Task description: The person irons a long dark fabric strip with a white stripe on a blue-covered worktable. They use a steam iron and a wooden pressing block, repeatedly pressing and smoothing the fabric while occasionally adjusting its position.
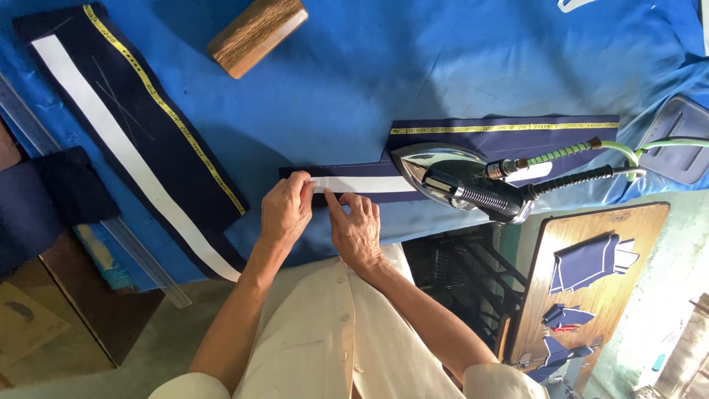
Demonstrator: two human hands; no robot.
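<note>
Both hands are down on a long dark blue cloth strip (354, 182) that lies on a table with a blue cover (384, 66). The left hand (286, 210) pinches the near end of the strip, with its fingers curled over the white tape (369, 184) that runs along the strip. The right hand (356, 229) sits just beside it, touching it, and its pointing finger presses flat on the white tape while the other fingers bend loosely. So neither hand is wide open; both are holding the cloth down. Just past the right hand, a shiny steam iron (458, 181) rests on the same strip, with its point aimed at the hands and its hoses running away to the right. It looks like the part under the iron is already laid flat, and the end by the fingers is not smoothed yet. Far out past the left hand lies a second dark strip (140, 140) with white tape and a yellow edge, which looks all laid out. A wooden block (257, 33) lies up beyond both hands, well apart from them.
</note>
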